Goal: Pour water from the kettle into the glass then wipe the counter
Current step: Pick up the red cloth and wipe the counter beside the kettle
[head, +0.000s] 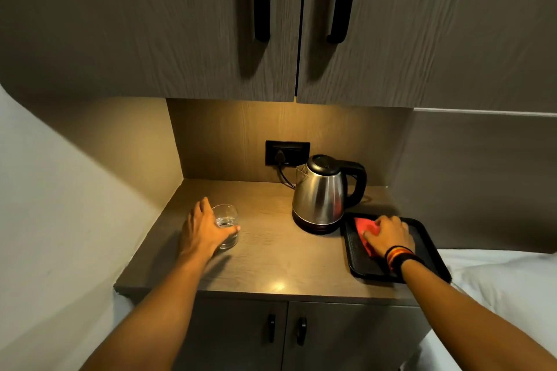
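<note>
- Clear glass [226,227] stands upright on the left part of the counter [271,253], with a little water showing in its lower half.
- The left hand [202,229] wraps the glass from its left side; the thumb crosses the near wall of the glass and the fingers curl around the far side, so the hand is grasping it.
- The steel kettle [321,194] sits upright on its dark base toward the back right of the counter, well apart from the glass, its lid shut, spout facing left and black handle facing right.
- A black cord runs from behind the kettle up to a dark wall socket [287,152] on the back panel.
- A black tray [428,253] lies at the right edge of the counter, just beside the kettle's base.
- On the tray lies a red cloth [366,230]; the right hand [390,236] presses down on it with fingers bent over the fabric, gripping it. Dark and orange bands circle that wrist.
- Grey wood-grain cupboard doors with black handles hang above, and two smaller doors sit below the counter.
</note>
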{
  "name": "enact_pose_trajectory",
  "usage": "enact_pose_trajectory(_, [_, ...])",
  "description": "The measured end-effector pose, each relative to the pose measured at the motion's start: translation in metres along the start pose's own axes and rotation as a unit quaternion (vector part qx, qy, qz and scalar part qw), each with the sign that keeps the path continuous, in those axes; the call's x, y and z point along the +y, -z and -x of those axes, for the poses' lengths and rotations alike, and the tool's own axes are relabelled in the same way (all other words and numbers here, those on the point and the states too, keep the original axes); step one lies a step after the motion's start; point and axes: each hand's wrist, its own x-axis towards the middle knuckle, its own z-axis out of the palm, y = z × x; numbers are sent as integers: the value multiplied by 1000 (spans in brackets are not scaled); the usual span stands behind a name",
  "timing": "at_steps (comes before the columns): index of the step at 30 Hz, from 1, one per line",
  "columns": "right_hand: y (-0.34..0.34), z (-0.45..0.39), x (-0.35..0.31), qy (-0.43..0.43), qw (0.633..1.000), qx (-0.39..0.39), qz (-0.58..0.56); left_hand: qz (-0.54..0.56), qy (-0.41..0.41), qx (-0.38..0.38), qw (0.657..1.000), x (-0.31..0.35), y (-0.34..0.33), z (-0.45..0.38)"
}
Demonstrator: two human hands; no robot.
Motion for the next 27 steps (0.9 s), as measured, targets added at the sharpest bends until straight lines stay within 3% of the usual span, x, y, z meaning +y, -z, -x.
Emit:
enact_pose_trajectory(3, [-15, -1, 7, -22, 997, -51, 51, 25, 38, -12, 999, -8, -13, -2])
enact_pose_trajectory(9, [-25, -13, 8, 13, 993, 7, 117, 78, 72, -8, 994, -13, -27, -3])
enact_pose_trajectory(13, [-19, -19, 12, 12, 998, 63, 17, 119, 85, 9, 989, -12, -31, -6])
enact_pose_trajectory(16, [-8, -12, 9, -4, 985, 147, -91, 146, 73, 23, 986, -9, -30, -9])
enact_pose_trajectory(20, [-10, 14, -19, 87, 959, 232, -139, 151, 66, 35, 986, -5, -28, -11])
enact_pose_trajectory(24, [-47, 50, -61, 195, 958, 182, -105, 159, 65, 40, 984, 0, -26, -13])
enact_pose_trajectory(27, [-85, 73, -90, 228, 973, 24, 7, 165, 60, 45, 983, 2, -21, -20])
